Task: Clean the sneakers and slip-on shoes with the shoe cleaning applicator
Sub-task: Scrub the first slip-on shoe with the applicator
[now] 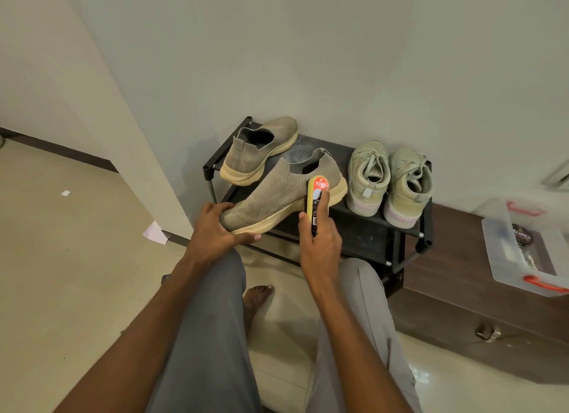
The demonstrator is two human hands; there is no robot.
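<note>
Wiping slip-on side panel, mid-frame, one shoe in hand.

Left hand (215,228) grips the toe of the slip-on shoe (277,194), fingers curled under the sole, heel end resting on the black shoe rack (363,228). Right hand (320,243) is wrapped round the shoe cleaning applicator (317,197), its upper end against the shoe's side near the collar, centre of frame. Second slip-on (258,151) sits behind it, upper centre; sneakers (388,181) as a pair at the right of the rack, look untouched. Clear box (498,249) at far right on the brown cabinet (446,305). My read: keep the toe pinned so the knit doesn't buckle, keep the working face flat, use light even strokes heel to toe, then rotate the shoe for the far side. Pressing too hard likely just dents the soft upper.
</note>
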